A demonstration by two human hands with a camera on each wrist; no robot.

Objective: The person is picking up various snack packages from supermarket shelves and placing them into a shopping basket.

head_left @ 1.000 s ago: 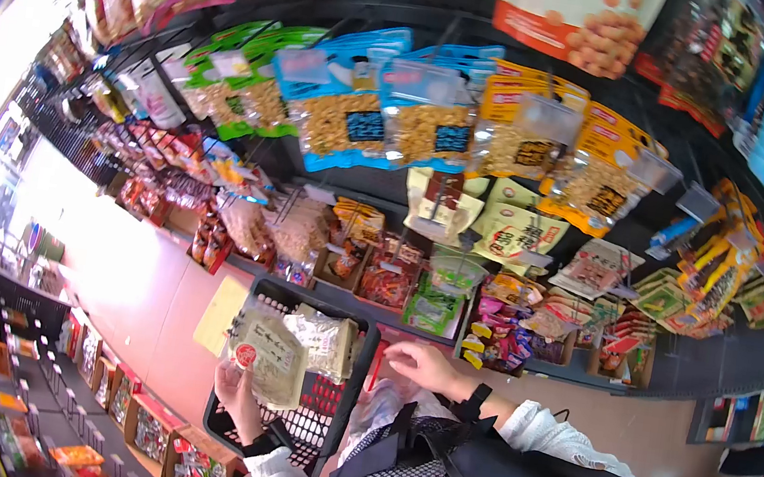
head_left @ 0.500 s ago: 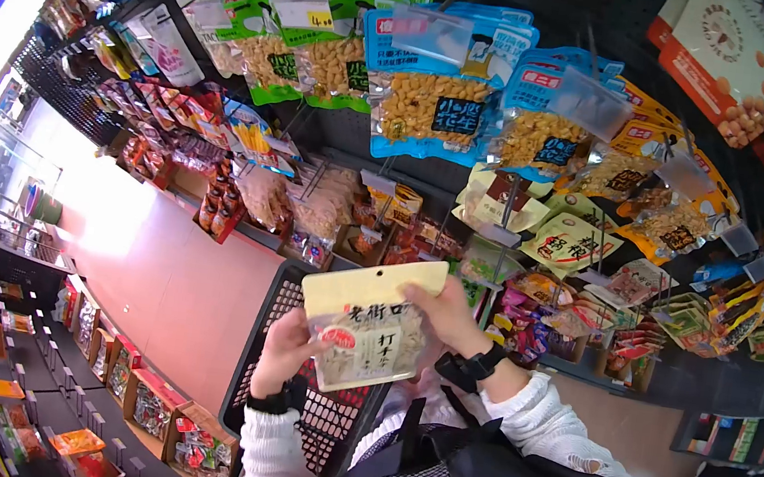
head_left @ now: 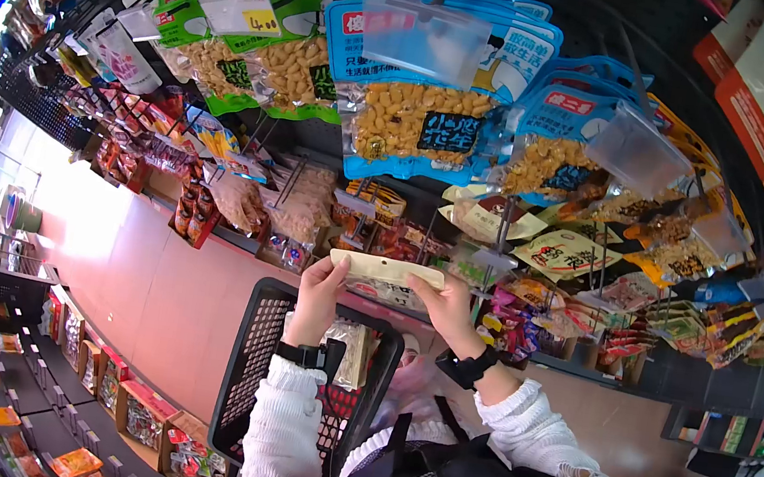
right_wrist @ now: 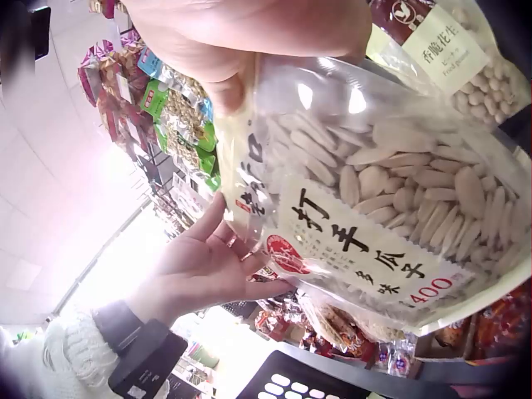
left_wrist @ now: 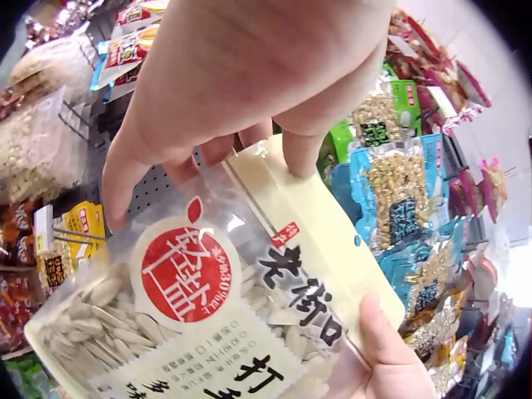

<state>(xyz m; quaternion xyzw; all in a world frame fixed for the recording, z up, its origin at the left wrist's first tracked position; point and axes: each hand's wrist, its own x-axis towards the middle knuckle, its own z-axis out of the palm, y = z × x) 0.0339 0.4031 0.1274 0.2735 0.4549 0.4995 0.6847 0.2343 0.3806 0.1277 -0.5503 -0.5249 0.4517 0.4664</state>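
A flat clear-fronted bag of sunflower-type seeds (right_wrist: 391, 187), with a cream top band and a red round mark, is held between both hands. In the head view the bag (head_left: 387, 270) tilts so its top band faces up, above the far end of the basket. My left hand (head_left: 320, 296) pinches its left side, thumb on the band. The right hand (head_left: 448, 307) grips the opposite side with its thumb on the front. Below, a black shopping basket (head_left: 231, 397) holds another pale bag (head_left: 351, 355), partly hidden behind the left wrist.
Blue bags of peanuts (head_left: 417, 118) and green bags (head_left: 293, 68) hang on hooks ahead. Pale yellow packets (head_left: 565, 253) hang lower at the right, above small boxed sweets (head_left: 511, 323). A low shelf of boxed snacks (head_left: 141, 419) runs along the left.
My left hand has raised the seed bag out of the basket, and my right hand has joined it. Since then both hands have moved forward and tilted the bag away. The view has moved closer to the hooks.
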